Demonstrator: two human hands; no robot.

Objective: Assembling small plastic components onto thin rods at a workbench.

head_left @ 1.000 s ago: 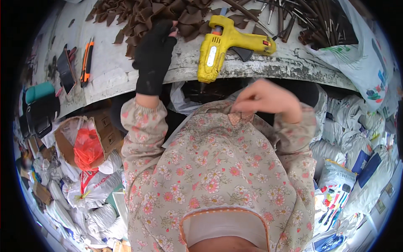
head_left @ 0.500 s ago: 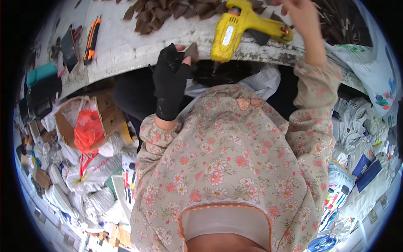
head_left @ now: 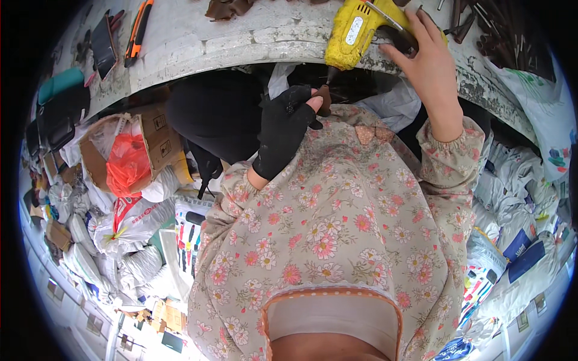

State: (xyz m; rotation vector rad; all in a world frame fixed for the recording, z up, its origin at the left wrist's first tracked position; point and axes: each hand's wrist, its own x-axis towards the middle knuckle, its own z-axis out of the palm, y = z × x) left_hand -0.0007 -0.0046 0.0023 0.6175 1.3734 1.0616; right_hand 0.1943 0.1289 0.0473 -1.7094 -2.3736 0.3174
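My left hand (head_left: 284, 122), in a black fingerless glove, pinches a small brown leaf-shaped piece (head_left: 324, 100) between thumb and finger, just below the table edge. A yellow glue gun (head_left: 349, 37) lies at that edge, its dark nozzle pointing down close above the piece; whether they touch I cannot tell. Bare, my right hand (head_left: 432, 69) is over the gun's handle with thumb and fingers spread apart. Across the gun runs a thin pale stick (head_left: 385, 14), one end near my right fingertips; I cannot make out whether they touch it.
On the white worn table (head_left: 241, 45) lie brown pieces (head_left: 229, 8), an orange-and-black utility knife (head_left: 138, 33) and a dark flat object (head_left: 103, 48). Dark sticks (head_left: 518, 48) are heaped at the right. A cardboard box (head_left: 158, 138) with a red bag stands at left, among plastic bags.
My left hand has moved right and toward me with the brown piece, to below the nozzle. My right hand has come back to the glue gun's handle. The view has shifted.
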